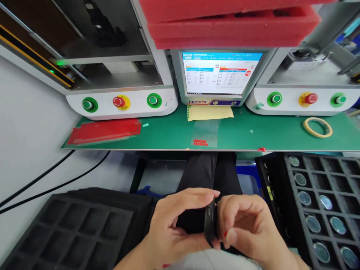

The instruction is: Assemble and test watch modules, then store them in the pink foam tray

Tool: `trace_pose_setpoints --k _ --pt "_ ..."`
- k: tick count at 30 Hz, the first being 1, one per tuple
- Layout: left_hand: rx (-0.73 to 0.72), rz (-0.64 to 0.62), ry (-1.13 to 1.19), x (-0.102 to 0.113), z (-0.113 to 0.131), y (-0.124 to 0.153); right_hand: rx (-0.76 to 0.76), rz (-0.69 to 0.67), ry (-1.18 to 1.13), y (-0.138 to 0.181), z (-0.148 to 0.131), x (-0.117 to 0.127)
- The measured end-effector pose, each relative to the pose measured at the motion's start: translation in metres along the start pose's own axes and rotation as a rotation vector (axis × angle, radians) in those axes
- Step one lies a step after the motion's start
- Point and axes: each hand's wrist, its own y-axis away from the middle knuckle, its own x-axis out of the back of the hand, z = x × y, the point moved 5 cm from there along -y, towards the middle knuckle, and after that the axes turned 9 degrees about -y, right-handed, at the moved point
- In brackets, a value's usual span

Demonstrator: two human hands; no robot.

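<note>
My left hand (180, 221) grips a black watch case (209, 221) between thumb and fingers, low in the middle of the head view. The case is turned edge-on, so its flat faces are mostly hidden. Close against its right side is my right hand (247, 227), thumb and forefinger pinched together. A tiny red sticker (225, 234) shows at those fingertips. More red stickers (200, 143) lie in rows on a clear sheet (206, 129) at the bench's front edge.
A black foam tray (316, 210) with several round glass-faced pieces stands right, another black tray (118, 215) left. On the green bench (165, 131) are red sheets (105, 131) and a tape roll (317, 127). Behind are a monitor (222, 75) and button panels (120, 103).
</note>
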Motion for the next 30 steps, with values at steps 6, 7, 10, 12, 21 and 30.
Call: trace_pose_setpoints --k 6,7,10,12,21,30 --pt "-0.052 -0.018 -0.105 -0.001 0.003 0.0 -0.056 0.081 0.101 0.001 0.002 0.005" --pt "-0.059 -0.018 -0.118 -0.002 0.004 -0.001 -0.057 0.093 0.111 0.002 0.002 0.005" --pt "-0.08 -0.018 -0.152 -0.002 0.006 -0.003 -0.051 0.108 0.139 0.003 0.001 0.005" --pt "-0.088 -0.021 -0.169 -0.002 0.008 -0.005 -0.065 0.113 0.147 0.003 0.001 0.005" --pt "-0.112 -0.029 -0.19 -0.001 0.011 -0.008 -0.112 0.116 0.115 0.002 0.002 0.007" --pt "-0.144 -0.049 -0.21 0.0 0.01 -0.008 -0.155 0.14 -0.104 -0.001 0.014 0.005"
